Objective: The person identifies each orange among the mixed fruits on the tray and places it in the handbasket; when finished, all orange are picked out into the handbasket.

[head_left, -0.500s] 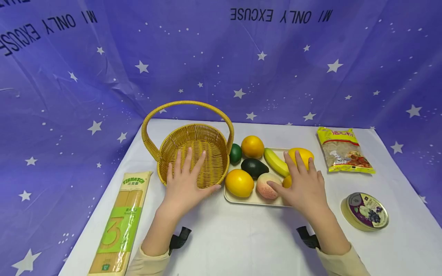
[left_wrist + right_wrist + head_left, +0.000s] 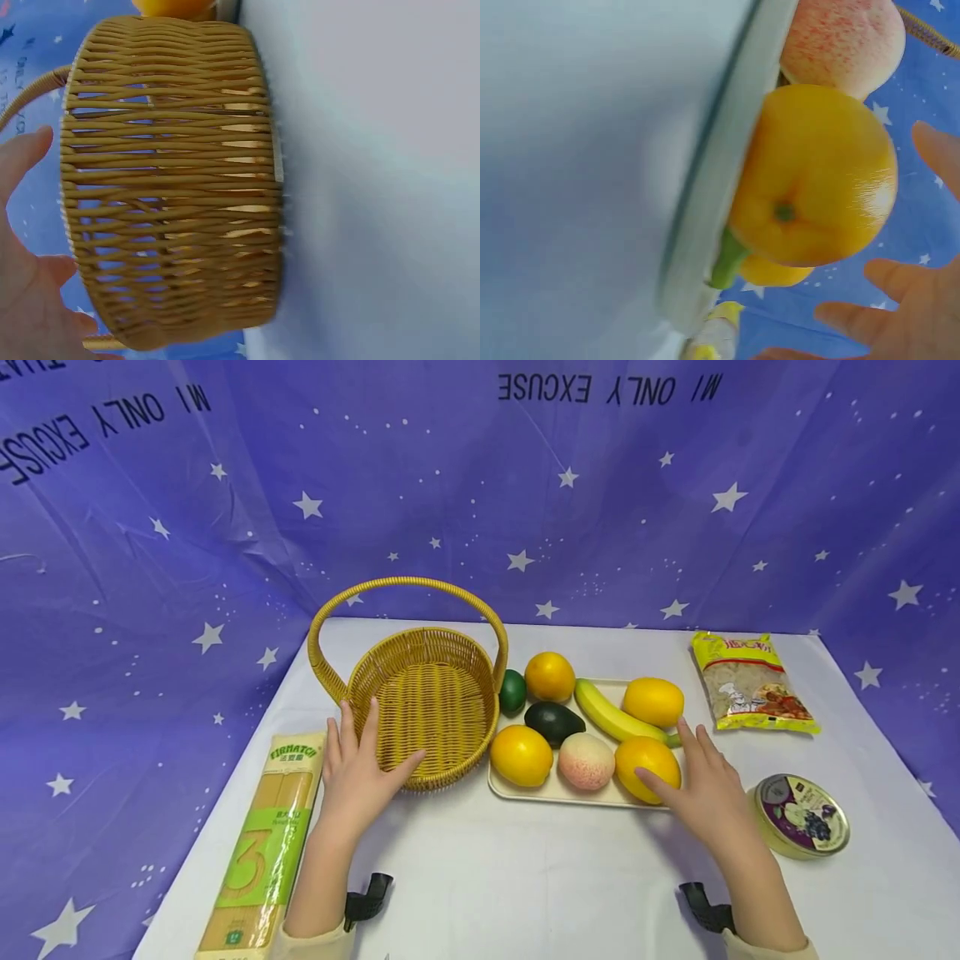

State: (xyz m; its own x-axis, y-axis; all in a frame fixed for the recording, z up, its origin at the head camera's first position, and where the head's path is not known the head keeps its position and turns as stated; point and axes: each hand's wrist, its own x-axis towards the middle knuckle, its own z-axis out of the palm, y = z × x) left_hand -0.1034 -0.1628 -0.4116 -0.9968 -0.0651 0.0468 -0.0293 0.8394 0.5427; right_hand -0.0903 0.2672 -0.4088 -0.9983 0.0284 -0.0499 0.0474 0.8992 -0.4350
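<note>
My left hand [image 2: 358, 777] hovers at the near left side of the wicker basket [image 2: 442, 774], fingers spread and holding nothing. In the left wrist view the basket's woven wall [image 2: 172, 180] fills the middle, with my thumb and fingers beside its rim. Over the right end of the cream tray [image 2: 517, 792] my right hand [image 2: 708, 793] is spread beside an orange [image 2: 647, 768]. The right wrist view shows that orange [image 2: 817, 172] apart from my fingers. Also on the tray are a peach [image 2: 587, 762], a banana [image 2: 611, 714], an avocado [image 2: 553, 723] and several yellow-orange fruits.
A spaghetti pack [image 2: 262, 852] lies at the left, close to my left forearm. Right of my right hand stands a round tin [image 2: 802, 817]. A yellow pasta bag [image 2: 753, 683] lies at the back right. The basket's tall handle [image 2: 408, 582] arches upward.
Both hands have moved apart: the left one leftward off the basket's middle, the right one rightward and slightly nearer. The front right orange now shows more fully. The fruits stay put.
</note>
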